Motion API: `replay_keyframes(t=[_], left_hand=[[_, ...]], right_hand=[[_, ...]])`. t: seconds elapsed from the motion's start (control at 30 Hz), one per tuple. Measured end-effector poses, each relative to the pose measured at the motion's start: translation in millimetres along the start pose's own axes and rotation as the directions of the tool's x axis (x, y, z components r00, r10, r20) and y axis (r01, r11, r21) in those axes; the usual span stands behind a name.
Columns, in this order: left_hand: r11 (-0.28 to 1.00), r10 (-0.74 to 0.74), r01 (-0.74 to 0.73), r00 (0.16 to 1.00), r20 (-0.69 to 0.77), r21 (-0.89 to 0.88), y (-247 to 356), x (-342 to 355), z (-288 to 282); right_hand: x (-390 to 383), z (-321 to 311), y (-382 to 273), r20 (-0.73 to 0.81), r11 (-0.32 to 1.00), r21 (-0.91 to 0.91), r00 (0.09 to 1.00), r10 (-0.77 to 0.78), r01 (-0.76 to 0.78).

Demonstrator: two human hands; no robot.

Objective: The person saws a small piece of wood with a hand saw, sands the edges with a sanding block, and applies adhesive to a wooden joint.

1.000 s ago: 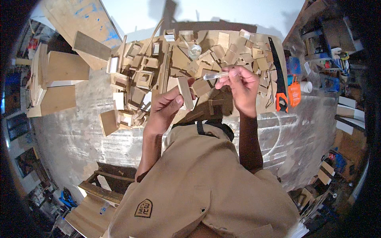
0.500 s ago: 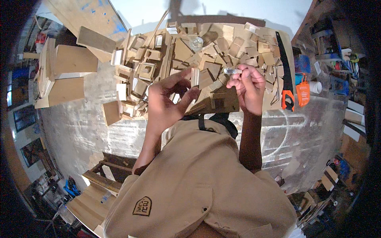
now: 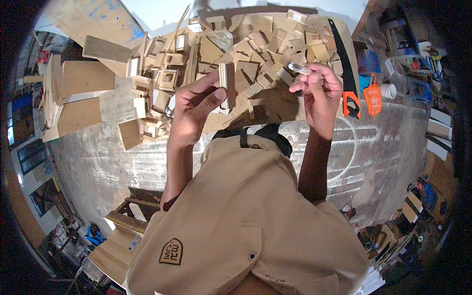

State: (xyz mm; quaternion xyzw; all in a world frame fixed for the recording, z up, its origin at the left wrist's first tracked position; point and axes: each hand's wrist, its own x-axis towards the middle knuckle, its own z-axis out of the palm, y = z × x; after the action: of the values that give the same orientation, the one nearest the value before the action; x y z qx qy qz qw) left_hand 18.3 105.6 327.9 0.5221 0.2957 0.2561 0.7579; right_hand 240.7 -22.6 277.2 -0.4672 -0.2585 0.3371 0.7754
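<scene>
My left hand (image 3: 194, 110) is closed on a small wooden block (image 3: 227, 83) with layered edges, held upright between thumb and fingers. To its right, my right hand (image 3: 322, 96) pinches a small clear tube (image 3: 300, 69), which is tilted with one end pointing up and left. Its contents are too small to make out. The block and the tube are apart, both held above a worktable (image 3: 287, 114) strewn with small wooden pieces (image 3: 246, 70). Several little box-like wooden assemblies (image 3: 168, 78) sit on the left part of the table.
A handsaw (image 3: 351, 104) with an orange and black handle lies along the table's right edge. Beside it are an orange bag (image 3: 372, 98) and a white cup (image 3: 388, 91). Boards (image 3: 86, 76) are stacked at the left. A clear round container (image 3: 224, 40) stands among the pieces.
The wooden block has turned, showing more of its side, and my left thumb now presses on it. My right hand has shifted right, and the tube tilts more. The whole view has shifted slightly.
</scene>
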Motion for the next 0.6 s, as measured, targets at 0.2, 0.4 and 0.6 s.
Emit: replay_keyframes(t=[0.2,0.4,0.6], left_hand=[[0.998,-0.045,0.047,0.998,0.047,-0.031,-8,-3,7],[0.958,-0.08,0.113,0.988,0.133,-0.264,-9,-4,11],[0.941,-0.085,0.144,0.977,0.198,-0.306,0,-9,24]], right_hand=[[-9,-13,-5,-0.025,0.998,-0.061,1.0,0.003,-0.005],[-17,-4,-16,0.046,0.992,-0.108,0.997,-0.055,0.06],[-12,21,-34,0.17,0.951,-0.24,0.972,-0.159,0.197]])
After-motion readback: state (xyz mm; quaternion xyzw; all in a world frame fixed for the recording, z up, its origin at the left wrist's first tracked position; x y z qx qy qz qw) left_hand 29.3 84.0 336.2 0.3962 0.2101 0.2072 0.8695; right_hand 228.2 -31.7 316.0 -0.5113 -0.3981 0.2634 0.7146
